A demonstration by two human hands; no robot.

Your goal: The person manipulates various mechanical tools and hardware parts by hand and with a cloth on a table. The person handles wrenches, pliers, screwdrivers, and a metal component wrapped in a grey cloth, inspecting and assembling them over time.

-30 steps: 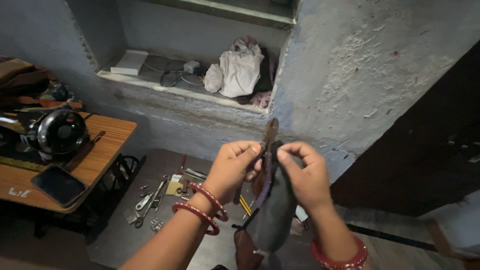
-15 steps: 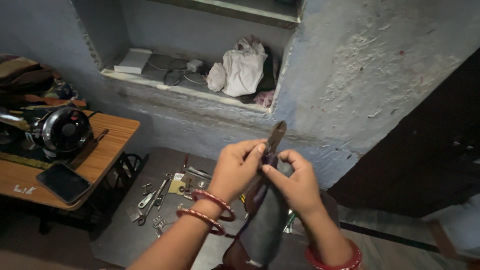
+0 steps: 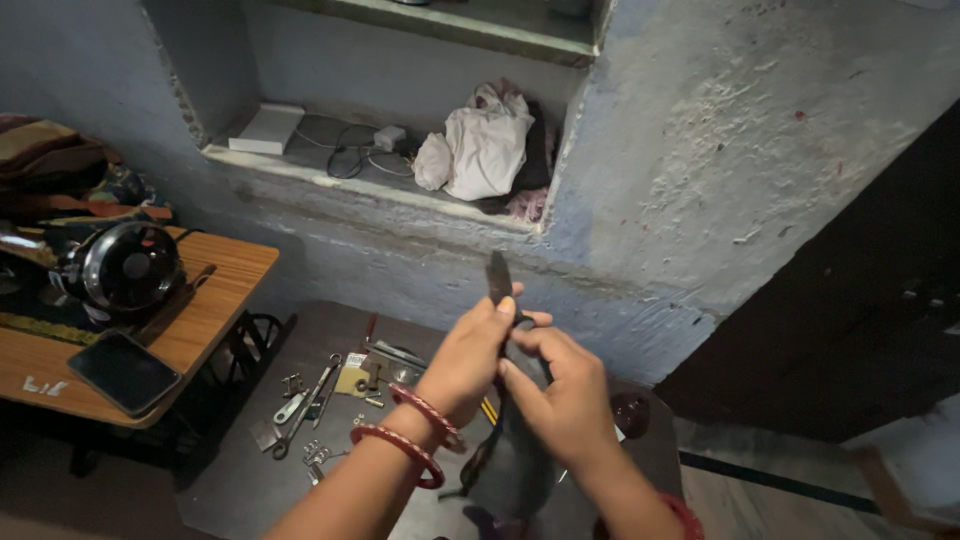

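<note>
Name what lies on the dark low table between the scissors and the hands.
In the head view, small metal parts and a yellowish tag lie between the scissors and the left hand.

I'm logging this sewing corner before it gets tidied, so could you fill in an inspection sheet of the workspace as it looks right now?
Surface: dark low table, scattered with small metal items.
Job's things: dark narrow strap and hanging dark fabric piece, held up in front of the wall.
Clutter: scissors, small metal parts, white cloth bundle and white box in the wall niche.
Grippers: left hand and right hand both pinch the strap; red bangles on the left wrist.
Cables: black cable coiled in the niche by a white charger.
Surroundings: sewing machine and phone on a wooden table; blue plastered wall.
</note>
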